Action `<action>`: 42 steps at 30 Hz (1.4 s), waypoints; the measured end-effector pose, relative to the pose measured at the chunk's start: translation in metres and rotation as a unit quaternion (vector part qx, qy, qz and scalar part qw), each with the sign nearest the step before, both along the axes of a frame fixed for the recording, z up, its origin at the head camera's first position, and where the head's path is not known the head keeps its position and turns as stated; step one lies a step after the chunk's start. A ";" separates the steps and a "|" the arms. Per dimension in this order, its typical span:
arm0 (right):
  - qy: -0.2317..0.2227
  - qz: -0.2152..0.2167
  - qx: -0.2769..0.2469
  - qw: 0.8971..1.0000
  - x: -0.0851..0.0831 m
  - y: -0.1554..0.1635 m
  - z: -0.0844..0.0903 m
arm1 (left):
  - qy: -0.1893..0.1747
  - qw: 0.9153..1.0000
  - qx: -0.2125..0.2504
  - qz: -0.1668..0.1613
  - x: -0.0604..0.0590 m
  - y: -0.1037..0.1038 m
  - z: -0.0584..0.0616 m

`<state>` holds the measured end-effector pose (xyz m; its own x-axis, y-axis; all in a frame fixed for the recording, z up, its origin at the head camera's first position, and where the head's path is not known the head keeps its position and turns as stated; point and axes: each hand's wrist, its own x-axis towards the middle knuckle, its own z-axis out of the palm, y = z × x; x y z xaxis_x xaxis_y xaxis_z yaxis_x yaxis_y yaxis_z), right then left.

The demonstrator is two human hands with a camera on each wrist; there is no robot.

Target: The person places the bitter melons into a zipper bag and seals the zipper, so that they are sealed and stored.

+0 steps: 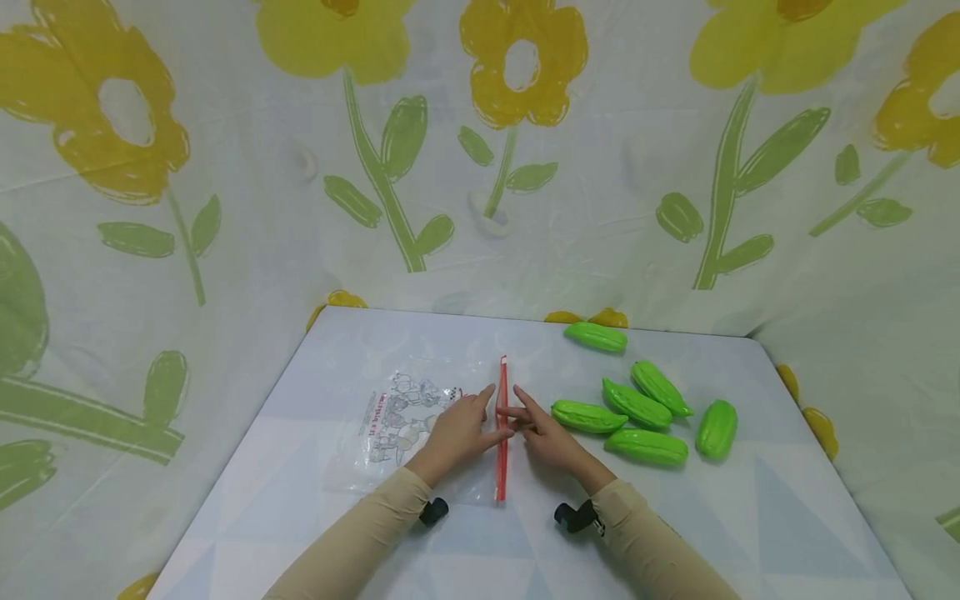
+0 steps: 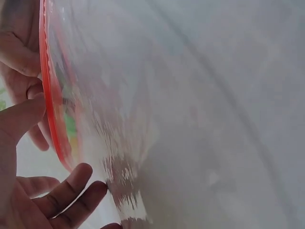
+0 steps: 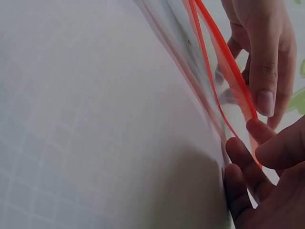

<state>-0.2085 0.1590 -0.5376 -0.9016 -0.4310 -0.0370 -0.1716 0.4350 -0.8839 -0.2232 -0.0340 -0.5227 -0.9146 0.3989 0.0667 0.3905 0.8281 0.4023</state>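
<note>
Clear bag (image 1: 405, 429), one: mouth facing right; red edge (image 1: 502, 475), long axis running near to far. Left hand (image 1: 461, 429): grip apart. Right hand (image 1: 551, 442): at edge; grip state, cannot tell.

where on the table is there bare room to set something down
Bare table: left of the bag; and near right, between the gourds, right sleeve and table edge. Crowded: the middle, with left hand and right hand at the bag's red zip, gourds just right of them.
</note>
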 end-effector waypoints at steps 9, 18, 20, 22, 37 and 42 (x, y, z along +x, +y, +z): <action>-0.004 -0.002 0.004 1.000 0.001 -0.002 0.001 | 0.000 1.000 0.010 0.001 0.003 0.004 0.003; 0.051 -0.062 0.016 0.997 0.000 -0.004 0.000 | 0.011 1.000 0.014 0.005 0.004 0.004 0.003; 0.046 -0.077 0.036 0.995 -0.002 -0.006 0.000 | 0.006 1.000 0.014 0.008 0.004 0.004 0.003; 0.039 -0.084 0.054 0.994 -0.003 -0.008 0.001 | 0.003 1.000 0.017 0.008 0.004 0.004 0.003; 0.015 -0.118 0.055 0.991 -0.010 -0.019 0.000 | 0.022 0.999 0.044 -0.010 0.006 0.000 0.002; 0.010 -0.126 0.044 0.991 -0.010 -0.017 -0.002 | 0.040 0.999 0.026 -0.006 0.003 -0.003 -0.001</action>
<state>-0.2189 0.1417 -0.5393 -0.9812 -0.1876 -0.0453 -0.0648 0.5412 -0.8384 -0.2201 -0.0369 -0.5240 -0.9005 0.4046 0.1596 0.4332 0.8016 0.4121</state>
